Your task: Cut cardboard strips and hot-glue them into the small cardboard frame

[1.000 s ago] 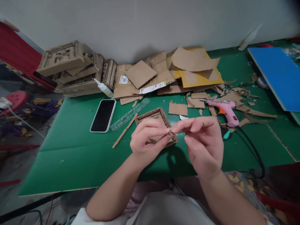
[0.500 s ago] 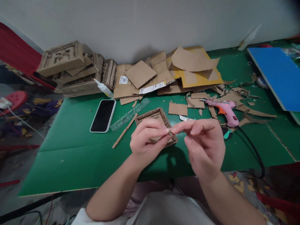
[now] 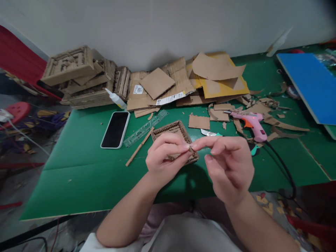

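Observation:
Between the thumb and fingertips of my left hand (image 3: 166, 154) is a small piece of cardboard (image 3: 190, 149), mostly hidden by the fingers. My right hand (image 3: 229, 162) has its index finger stretched out, its tip touching that piece; the thumb stands apart from the index finger and the other fingers are curled. Under my hands, a shallow cardboard tray (image 3: 181, 127) with corrugated walls lies on the green table (image 3: 86, 182). My left hand covers part of it. Left of the tray lie a thin cardboard strip (image 3: 139, 147) and a clear ruler (image 3: 145, 128).
A phone (image 3: 115, 129) lies to the left. Stacked cardboard boxes (image 3: 76, 77) and a glue bottle (image 3: 116, 99) stand behind it. Flat cardboard (image 3: 157, 83) lies along the wall. On the right are a pink glue gun (image 3: 256, 126), a utility knife (image 3: 210, 133), scraps and a blue board (image 3: 309, 84).
My right hand has tilted slightly, its thumb a little lower, showing more of the utility knife. My left hand stays almost still, pinching the small cardboard piece.

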The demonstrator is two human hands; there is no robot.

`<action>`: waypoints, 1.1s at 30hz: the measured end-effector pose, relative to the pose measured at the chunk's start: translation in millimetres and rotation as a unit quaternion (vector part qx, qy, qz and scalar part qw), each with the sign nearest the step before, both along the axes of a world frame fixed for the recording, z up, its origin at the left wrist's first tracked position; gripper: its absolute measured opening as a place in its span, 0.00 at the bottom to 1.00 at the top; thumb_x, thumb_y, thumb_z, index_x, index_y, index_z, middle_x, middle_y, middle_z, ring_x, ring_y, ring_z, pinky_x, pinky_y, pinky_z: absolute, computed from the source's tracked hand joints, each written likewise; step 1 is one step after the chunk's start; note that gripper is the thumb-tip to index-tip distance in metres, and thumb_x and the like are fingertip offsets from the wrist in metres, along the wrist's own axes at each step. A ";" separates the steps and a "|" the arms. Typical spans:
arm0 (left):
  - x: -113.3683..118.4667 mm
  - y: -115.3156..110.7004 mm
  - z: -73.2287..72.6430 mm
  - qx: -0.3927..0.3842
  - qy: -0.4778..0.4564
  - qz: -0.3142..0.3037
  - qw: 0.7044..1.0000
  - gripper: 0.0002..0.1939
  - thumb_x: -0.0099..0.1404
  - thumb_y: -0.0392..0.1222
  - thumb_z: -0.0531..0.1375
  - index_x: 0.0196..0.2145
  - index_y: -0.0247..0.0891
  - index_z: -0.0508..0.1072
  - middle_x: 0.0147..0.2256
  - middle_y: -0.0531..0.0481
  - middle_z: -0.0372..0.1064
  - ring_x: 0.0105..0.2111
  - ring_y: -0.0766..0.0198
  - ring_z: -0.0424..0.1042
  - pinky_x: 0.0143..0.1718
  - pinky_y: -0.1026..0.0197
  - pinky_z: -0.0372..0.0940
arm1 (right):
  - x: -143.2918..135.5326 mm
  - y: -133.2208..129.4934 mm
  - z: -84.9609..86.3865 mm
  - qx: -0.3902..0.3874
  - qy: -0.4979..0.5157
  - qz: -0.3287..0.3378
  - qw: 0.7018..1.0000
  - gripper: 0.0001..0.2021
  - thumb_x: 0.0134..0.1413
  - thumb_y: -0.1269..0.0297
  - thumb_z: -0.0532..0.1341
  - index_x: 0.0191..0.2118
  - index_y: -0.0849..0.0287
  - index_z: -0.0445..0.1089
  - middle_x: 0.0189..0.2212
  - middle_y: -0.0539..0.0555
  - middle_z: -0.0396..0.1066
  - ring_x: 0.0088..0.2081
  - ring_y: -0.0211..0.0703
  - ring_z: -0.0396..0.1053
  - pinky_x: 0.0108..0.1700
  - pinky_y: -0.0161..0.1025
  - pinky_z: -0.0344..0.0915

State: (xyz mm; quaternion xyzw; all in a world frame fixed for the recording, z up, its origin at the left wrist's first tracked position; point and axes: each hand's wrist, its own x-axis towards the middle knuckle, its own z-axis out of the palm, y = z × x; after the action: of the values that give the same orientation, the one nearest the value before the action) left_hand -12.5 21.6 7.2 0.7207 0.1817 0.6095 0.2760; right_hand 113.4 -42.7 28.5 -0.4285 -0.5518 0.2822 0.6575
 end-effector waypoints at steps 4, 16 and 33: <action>0.1 -0.6 -3.1 -0.051 -0.023 -0.038 0.998 0.12 0.51 0.26 0.65 0.32 0.37 0.72 0.29 0.53 0.66 0.29 0.67 0.70 0.29 0.61 0.69 | -0.7 2.1 3.1 0.002 0.072 0.029 0.997 0.12 0.50 0.80 0.52 0.36 0.54 0.59 0.33 0.50 0.69 0.37 0.41 0.70 0.39 0.45 0.69; 0.3 0.0 -5.3 -0.079 -0.048 -0.050 0.994 0.11 0.52 0.30 0.65 0.34 0.40 0.72 0.28 0.53 0.67 0.28 0.67 0.69 0.28 0.62 0.67 | -4.4 -1.3 2.5 0.001 0.119 0.032 0.992 0.10 0.53 0.78 0.52 0.35 0.54 0.59 0.34 0.51 0.72 0.39 0.42 0.71 0.40 0.46 0.71; -0.4 -1.2 -5.0 -0.045 -0.022 -0.015 0.999 0.11 0.52 0.28 0.65 0.34 0.38 0.72 0.30 0.52 0.67 0.28 0.67 0.70 0.28 0.62 0.67 | -2.4 -1.3 1.0 0.014 0.122 0.038 0.992 0.11 0.53 0.79 0.52 0.37 0.55 0.59 0.34 0.52 0.71 0.38 0.43 0.71 0.39 0.47 0.70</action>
State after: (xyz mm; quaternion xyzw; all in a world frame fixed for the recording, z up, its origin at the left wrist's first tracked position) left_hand -12.9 20.4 2.2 0.6962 0.1922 0.6126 0.3211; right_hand 111.1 -44.0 29.5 -0.3597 -0.4876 0.3494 0.7147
